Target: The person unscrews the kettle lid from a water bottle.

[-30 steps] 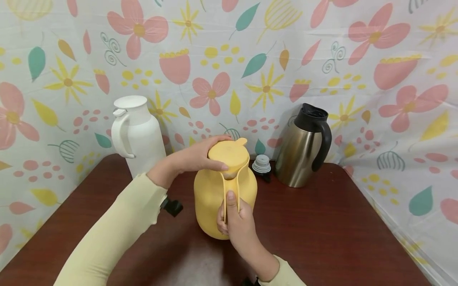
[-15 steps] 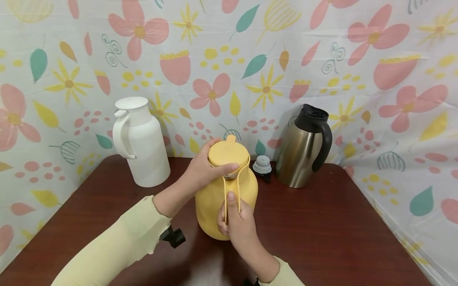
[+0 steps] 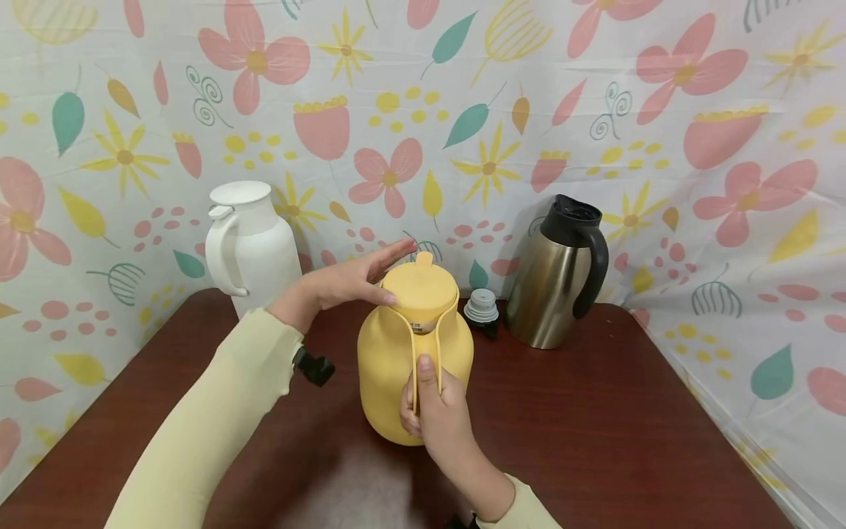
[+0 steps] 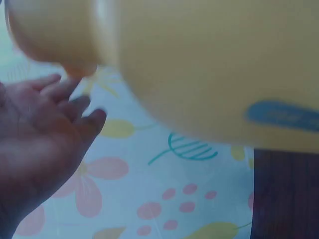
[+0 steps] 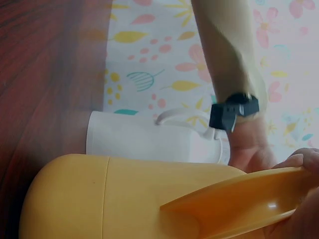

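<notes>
A yellow thermos jug (image 3: 383,367) stands upright on the dark table, its round lid (image 3: 420,288) seated at the top with the small tab pointing toward the wall. My right hand (image 3: 441,411) grips the jug's handle (image 5: 239,199), thumb lying along its back. At the lid's left side is my left hand (image 3: 346,283), fingers extended and loosely spread. In the left wrist view the palm of that left hand (image 4: 40,124) faces the blurred jug (image 4: 199,64) and holds nothing; whether the thumb tip touches the lid I cannot tell.
Behind my left forearm stands a white jug (image 3: 261,250). A steel jug (image 3: 543,286) with a black top and handle is at the back right. Beside it sits a small grey stopper (image 3: 482,305). A floral cloth (image 3: 489,88) hangs behind the table (image 3: 581,441).
The lid's tab has swung from the right to point back. My left hand has loosened from the lid and drawn left, fingers straightening. My right hand keeps its grip on the handle.
</notes>
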A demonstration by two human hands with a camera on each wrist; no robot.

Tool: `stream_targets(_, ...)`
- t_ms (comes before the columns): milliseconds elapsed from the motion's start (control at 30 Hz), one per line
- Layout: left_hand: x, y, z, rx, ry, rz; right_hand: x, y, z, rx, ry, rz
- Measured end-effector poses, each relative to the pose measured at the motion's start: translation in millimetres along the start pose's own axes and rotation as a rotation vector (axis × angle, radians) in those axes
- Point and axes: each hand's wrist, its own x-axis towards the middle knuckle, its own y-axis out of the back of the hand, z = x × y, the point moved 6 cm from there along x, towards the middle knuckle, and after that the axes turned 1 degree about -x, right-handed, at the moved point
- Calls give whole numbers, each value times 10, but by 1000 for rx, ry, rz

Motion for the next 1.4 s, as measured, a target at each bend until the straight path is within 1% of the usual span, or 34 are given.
stream_targets(100,85,47,-18,-4,16,-84,-3,7,3,5,1,-2)
stream_targets(200,154,41,-19,10,28,-133,-2,9,3,9,7,-3)
stream_targets(300,187,0,-26,-5,40,-139,-1,6,2,15,6,-1)
stream_targets(367,178,-32,-43,-19,47,-107,-2,4,-1,10,4,2)
stream_targets(433,139,-67,-59,-39,43,-49,-4,-5,-2,9,-1,2)
stream_targets(500,78,-105,-65,-56,45,34,-5,-17,-4,2,0,-4)
stream_targets(600,-6,-180,-37,-93,64,188,-3,-22,-7,-7,-1,-5)
stream_targets(733,-95,-317,20,-118,129,426,3,-12,-11,-12,-3,-1)
stream_targets(833,-158,-432,55,-131,156,576,1,-12,-15,-10,6,-12)
stream_targets(900,-215,-500,58,-134,181,637,-3,-14,-11,-8,11,-21)
stream_targets(1000,-294,-569,47,-160,199,664,-13,-1,-8,-5,3,-19)
stream_targets(1033,-326,-573,36,-169,201,661,-14,3,-2,-2,-4,-17)
stream_targets(1100,-378,-552,9,-195,180,634,-11,11,3,2,-15,-15)
stream_targets(1167,-411,-495,-22,-226,148,587,-6,20,5,3,-20,-15)
stream_targets(1200,-413,-459,-39,-238,129,547,-5,26,4,1,-20,-18)
stream_targets(1233,-411,-411,-62,-249,103,502,-3,28,4,0,-18,-19)
stream_targets(1267,-400,-359,-71,-252,73,438,-3,30,1,-2,-15,-21)
stream_targets(1333,-369,-238,-87,-250,25,295,-5,34,-1,-8,-10,-23)
stream_targets(1400,-332,-111,-87,-226,-6,149,-7,36,-2,-10,-6,-27)
